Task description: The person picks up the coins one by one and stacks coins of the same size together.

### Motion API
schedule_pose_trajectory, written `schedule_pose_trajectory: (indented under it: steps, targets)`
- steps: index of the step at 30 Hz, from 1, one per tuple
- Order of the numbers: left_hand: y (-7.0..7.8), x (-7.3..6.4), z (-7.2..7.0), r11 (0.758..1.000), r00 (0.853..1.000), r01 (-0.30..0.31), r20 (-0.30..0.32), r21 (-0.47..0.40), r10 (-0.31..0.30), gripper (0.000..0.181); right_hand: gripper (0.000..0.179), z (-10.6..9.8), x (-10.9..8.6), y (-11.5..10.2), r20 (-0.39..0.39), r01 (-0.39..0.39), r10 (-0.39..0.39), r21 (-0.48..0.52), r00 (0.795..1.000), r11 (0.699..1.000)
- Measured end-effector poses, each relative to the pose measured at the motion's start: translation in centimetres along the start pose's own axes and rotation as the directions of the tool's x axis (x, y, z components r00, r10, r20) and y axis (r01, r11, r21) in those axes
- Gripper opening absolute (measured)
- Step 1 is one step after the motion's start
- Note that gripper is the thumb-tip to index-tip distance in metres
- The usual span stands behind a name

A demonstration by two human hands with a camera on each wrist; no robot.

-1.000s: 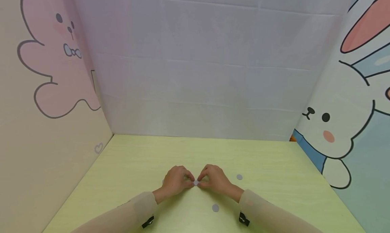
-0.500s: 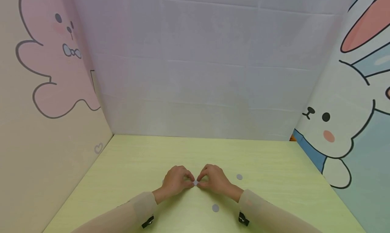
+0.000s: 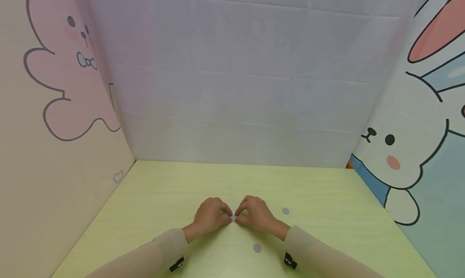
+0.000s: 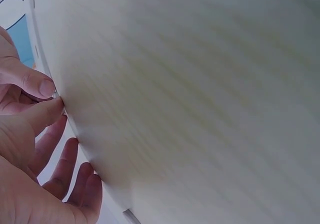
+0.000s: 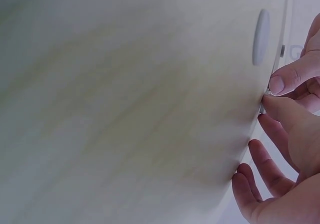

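Note:
A small flat light-grey disc (image 3: 233, 218) lies on the table in the head view, mostly covered by fingertips. My left hand (image 3: 210, 216) pinches its left edge between thumb and index finger, and my right hand (image 3: 255, 214) pinches the right edge the same way. In the left wrist view the left hand's (image 4: 25, 169) other fingertips touch the tabletop. The right hand (image 5: 295, 149) stands likewise in the right wrist view, thumb tip close to the other thumb. Whether the disc is lifted cannot be told.
Similar grey discs lie around: one at back right (image 3: 285, 211), one in front (image 3: 257, 248), also a grey disc (image 5: 261, 37) in the right wrist view. Another shows barely behind the left hand. The pale yellow table (image 3: 163, 181) meets a whitish back wall (image 3: 232, 88) and printed side walls.

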State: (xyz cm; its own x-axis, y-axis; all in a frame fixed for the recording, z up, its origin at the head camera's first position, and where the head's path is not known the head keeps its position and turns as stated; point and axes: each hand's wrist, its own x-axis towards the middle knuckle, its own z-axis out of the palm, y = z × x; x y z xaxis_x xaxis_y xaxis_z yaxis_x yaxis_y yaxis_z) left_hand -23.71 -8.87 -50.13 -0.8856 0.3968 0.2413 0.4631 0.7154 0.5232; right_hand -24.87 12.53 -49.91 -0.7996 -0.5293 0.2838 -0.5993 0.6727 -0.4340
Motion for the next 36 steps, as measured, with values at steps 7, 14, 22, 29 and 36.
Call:
schedule_pose_trajectory:
  steps: [7,14,22,29,36]
  targets:
    - [0.0,-0.1,0.0,1.0,1.0,-0.001,0.0,0.006,0.001,0.01,0.006,-0.1,0.0,-0.2,0.003,-0.009,0.009,0.002,1.0,1.0]
    - [0.0,0.0,0.0,1.0,1.0,-0.009,0.0,0.009,0.009,0.01,0.007,0.0,0.0,-0.1,0.0,-0.016,0.016,0.001,1.0,1.0]
    - [0.0,0.1,0.1,1.0,1.0,-0.015,-0.004,0.027,0.016,0.01,0.008,-0.2,-0.1,-0.2,0.011,-0.014,0.014,0.004,1.0,1.0]
    - [0.2,0.2,-0.1,0.999,1.0,-0.002,0.0,0.032,0.002,0.01,0.012,-0.9,-0.5,-0.1,0.043,-0.021,0.021,0.011,0.999,1.0]
    - [0.5,0.3,-0.3,0.999,1.0,0.029,0.012,0.029,-0.029,0.009,0.014,-1.8,-1.8,0.5,0.06,-0.068,0.066,0.023,0.996,0.997]
